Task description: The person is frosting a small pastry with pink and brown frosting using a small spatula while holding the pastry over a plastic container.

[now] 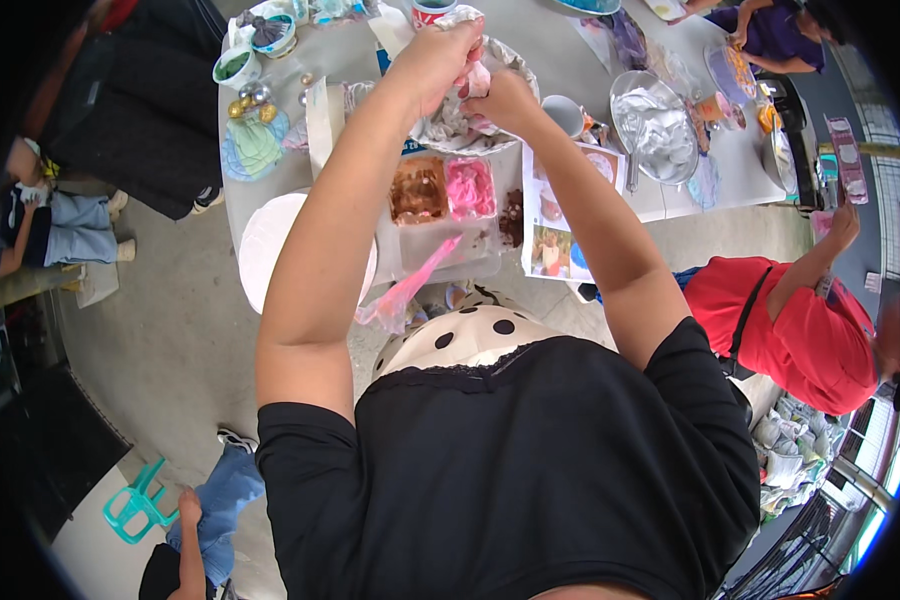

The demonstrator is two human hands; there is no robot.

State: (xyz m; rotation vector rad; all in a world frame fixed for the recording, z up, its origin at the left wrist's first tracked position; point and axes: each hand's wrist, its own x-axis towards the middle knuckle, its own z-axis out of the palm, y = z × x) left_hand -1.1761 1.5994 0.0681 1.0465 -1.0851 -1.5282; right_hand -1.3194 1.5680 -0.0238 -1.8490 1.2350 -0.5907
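My left hand [444, 62] and my right hand [506, 103] meet over the far part of the table. Both are closed on a crumpled white cloth [478, 79] with pink stains, the left higher up and the right just below it. Beneath them a round, pale-rimmed container [526, 62] holds more crumpled whitish material, partly hidden by my hands. Closer to me sit a square tub of brown, creamy stuff [417, 192] and a tub of bright pink stuff [471, 188]. A pink-smeared plastic bag [413, 284] lies at the table's near edge.
A white round lid [268, 250] lies under my left forearm. Printed picture sheets [561, 252] lie beneath my right forearm. Right of them stands a metal bowl [656, 178] of white cream. People stand around, including a person in red [800, 330] at right.
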